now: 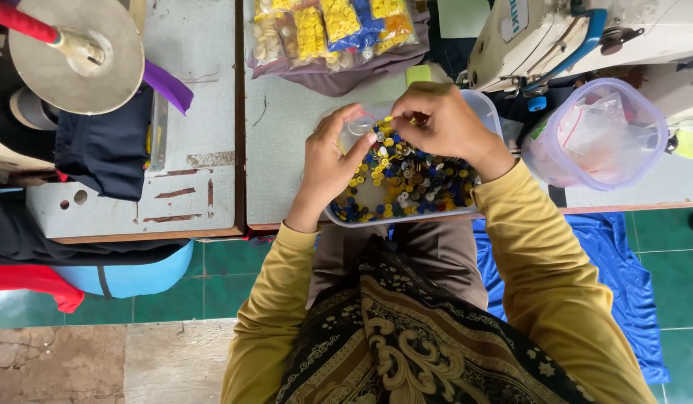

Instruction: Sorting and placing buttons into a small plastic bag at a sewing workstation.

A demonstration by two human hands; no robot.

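Patterned black and gold cloth (406, 352) on my lap is closest to the camera, with my two yellow sleeves (556, 292) beside it. Just above it, at the near edge of the grey table (287, 127), stands the clear plastic tub (485, 112), filled with small buttons (410, 179) in yellow, blue and white. Both of my hands are over this tub. My left hand (328, 161) is half open, the fingers loosely curved, and thumb and forefinger seem to pinch a small clear bag (361, 126) at the far rim; the heel of the hand rests on the near wall. My right hand (444, 120) is closed to a pinch with the fingertips turned down to the buttons, and I cannot tell if a button is between them. Farther on the table lie clear packets (335, 30) of yellow, blue and orange buttons on a grey cloth. To the right is a round clear container (597, 135) with a lilac rim and crumpled plastic inside, under a white sewing machine (578, 34). Blue cloth (623, 284) lies on the green tile floor (212, 284).
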